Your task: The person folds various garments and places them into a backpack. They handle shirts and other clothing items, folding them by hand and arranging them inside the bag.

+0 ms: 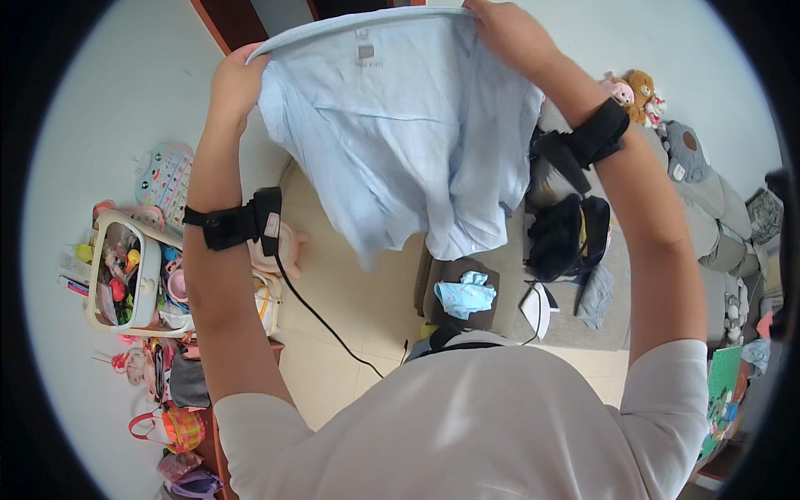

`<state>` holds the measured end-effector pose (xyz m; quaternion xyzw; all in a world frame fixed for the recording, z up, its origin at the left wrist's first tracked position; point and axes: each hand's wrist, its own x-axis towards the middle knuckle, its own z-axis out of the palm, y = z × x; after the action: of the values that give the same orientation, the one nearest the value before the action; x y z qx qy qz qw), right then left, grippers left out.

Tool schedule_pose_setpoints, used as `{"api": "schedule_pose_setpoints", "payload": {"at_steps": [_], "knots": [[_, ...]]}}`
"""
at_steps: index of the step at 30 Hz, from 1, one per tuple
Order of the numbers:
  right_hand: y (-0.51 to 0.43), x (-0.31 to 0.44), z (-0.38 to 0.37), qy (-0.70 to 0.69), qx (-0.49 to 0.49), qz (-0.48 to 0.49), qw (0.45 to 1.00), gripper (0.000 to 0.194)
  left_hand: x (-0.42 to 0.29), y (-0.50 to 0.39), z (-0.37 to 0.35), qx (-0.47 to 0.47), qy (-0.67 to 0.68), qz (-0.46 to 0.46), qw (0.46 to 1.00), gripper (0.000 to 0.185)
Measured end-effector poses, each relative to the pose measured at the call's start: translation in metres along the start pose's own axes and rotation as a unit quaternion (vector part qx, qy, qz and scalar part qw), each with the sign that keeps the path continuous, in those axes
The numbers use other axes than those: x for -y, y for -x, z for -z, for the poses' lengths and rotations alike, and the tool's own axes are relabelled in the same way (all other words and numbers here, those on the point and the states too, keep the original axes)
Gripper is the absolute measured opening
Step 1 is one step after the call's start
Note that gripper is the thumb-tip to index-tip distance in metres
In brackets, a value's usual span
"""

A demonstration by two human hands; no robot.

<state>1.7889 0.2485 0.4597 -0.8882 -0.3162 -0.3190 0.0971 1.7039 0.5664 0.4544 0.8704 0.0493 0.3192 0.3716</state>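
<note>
A light blue shirt (387,137) hangs spread between my two raised hands, its inside with a back seam and a small neck label facing me. At the left, my left hand (236,87) grips one end of the shirt's top edge. My right hand (512,34) pinches the other end at the upper right; part of that hand is cut off by the frame's top. The lower part of the shirt falls freely in folds above the floor and the sofa's edge. Each forearm wears a black strap with a device, and a cable runs from the left one.
A grey sofa (615,306) on the right carries a black bag (565,237), a small blue printed garment (464,294), grey cloth (595,297) and plush toys (640,94). Toy-filled storage bins (150,281) stand along the left wall. Tiled floor (331,281) shows between them.
</note>
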Motion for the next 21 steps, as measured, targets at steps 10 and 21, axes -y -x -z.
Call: {"api": "schedule_pose_setpoints", "payload": {"at_steps": [10, 21], "knots": [[-0.034, 0.111, -0.035, -0.651, 0.238, -0.059, 0.718, 0.021, -0.043, 0.018, -0.023, 0.125, 0.294, 0.003, 0.947, 0.031], [-0.053, 0.155, -0.026, -0.705, 0.152, 0.06, 0.69, 0.025, 0.074, 0.059, 0.033, -0.053, 0.509, -0.016, 0.859, 0.052]]}}
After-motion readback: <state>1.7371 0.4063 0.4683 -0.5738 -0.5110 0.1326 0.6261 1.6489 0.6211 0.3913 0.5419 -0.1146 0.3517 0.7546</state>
